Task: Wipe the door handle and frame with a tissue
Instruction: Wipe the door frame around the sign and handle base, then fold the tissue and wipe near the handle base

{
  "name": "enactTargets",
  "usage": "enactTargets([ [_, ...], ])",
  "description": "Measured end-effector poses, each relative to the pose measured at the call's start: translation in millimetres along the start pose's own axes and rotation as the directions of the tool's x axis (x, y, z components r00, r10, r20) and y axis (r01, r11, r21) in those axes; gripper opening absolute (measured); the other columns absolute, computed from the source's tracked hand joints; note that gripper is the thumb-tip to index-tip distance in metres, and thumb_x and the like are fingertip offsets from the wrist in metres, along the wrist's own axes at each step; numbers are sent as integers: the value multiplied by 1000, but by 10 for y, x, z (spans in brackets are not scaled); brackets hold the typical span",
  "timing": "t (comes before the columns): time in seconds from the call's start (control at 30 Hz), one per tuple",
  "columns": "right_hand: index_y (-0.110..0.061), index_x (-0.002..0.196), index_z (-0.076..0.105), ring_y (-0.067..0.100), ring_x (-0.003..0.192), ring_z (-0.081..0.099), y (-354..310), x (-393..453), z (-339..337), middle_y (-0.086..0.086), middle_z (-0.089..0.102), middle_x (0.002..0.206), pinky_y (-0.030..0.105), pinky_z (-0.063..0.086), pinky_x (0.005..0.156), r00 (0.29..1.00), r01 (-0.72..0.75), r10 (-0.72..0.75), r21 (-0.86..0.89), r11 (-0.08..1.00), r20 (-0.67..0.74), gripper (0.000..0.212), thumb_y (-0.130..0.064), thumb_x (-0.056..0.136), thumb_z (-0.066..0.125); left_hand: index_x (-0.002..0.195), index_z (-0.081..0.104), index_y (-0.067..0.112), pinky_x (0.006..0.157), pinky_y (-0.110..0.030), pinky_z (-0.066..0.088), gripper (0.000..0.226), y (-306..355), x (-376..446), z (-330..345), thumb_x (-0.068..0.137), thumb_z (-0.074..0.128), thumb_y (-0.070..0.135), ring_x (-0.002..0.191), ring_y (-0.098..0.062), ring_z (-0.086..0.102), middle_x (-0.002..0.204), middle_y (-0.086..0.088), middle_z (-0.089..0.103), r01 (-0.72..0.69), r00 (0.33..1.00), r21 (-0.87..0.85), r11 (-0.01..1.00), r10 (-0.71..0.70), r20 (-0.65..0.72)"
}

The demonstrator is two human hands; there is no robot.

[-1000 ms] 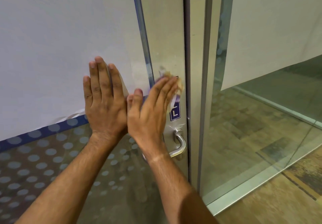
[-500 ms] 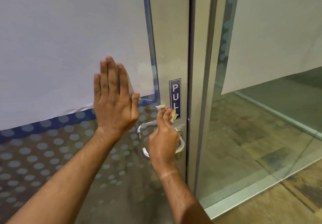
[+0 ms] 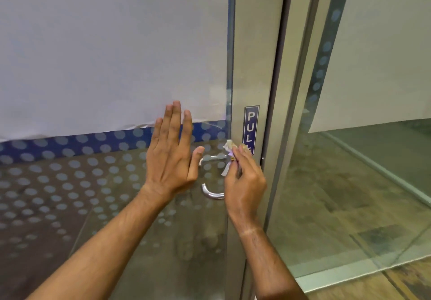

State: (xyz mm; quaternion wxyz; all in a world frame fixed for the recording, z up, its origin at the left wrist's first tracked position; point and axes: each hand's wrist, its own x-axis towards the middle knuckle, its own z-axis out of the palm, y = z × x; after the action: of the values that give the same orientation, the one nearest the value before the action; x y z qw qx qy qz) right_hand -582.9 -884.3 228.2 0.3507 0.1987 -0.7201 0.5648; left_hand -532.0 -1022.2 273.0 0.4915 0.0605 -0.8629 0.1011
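Observation:
A glass door with a metal frame (image 3: 256, 66) fills the view. Its curved metal lever handle (image 3: 211, 193) sits at mid height, partly hidden behind my right hand. My right hand (image 3: 243, 178) pinches a crumpled white tissue (image 3: 229, 146) between thumb and fingers, held against the frame just below a blue PULL sticker (image 3: 250, 122). My left hand (image 3: 171, 152) lies flat and open on the glass to the left of the handle, fingers pointing up.
White paper (image 3: 105, 54) covers the upper glass, with a blue dotted band (image 3: 70, 143) and frosted dots below. To the right stands a fixed glass panel (image 3: 361, 183) with a metal base rail (image 3: 349, 274); wood-pattern floor lies beyond.
My right hand came down from the frame above the sticker to the handle's level, bunching the tissue in its fingertips. My left hand stayed pressed on the glass.

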Motion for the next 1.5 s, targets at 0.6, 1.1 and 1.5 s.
enactTargets([
  [0.6, 8, 123, 62, 31, 124, 58, -644, -681, 584, 23, 61, 129, 33, 46, 107, 787, 471, -571, 369, 801, 235, 47, 25, 79, 60, 157, 20, -2, 127, -46, 7, 78, -518, -1371, -965, 99, 36, 48, 155, -33, 5, 165, -23, 8, 277, 924, 322, 905, -343, 170],
  [1.1, 7, 125, 61, 31, 127, 56, -1954, -2165, 1253, 23, 57, 135, 42, 53, 98, 455, 488, -832, 693, 531, 317, 52, 25, 77, 53, 157, 16, -3, 127, -48, 8, 85, -1533, -2663, -2320, 97, 38, 53, 155, -34, 4, 165, -24, 7, 458, 781, 543, 704, -610, 132],
  [1.5, 6, 125, 62, 35, 119, 61, -2579, -3583, 1698, 24, 60, 131, 46, 59, 85, 271, 344, -824, 749, 566, 498, 62, 28, 67, 58, 158, 7, 1, 127, -47, 5, 87, -2164, -3895, -3006, 97, 33, 57, 155, -33, -2, 166, -24, 3, 543, 592, 625, 561, -783, 188],
])
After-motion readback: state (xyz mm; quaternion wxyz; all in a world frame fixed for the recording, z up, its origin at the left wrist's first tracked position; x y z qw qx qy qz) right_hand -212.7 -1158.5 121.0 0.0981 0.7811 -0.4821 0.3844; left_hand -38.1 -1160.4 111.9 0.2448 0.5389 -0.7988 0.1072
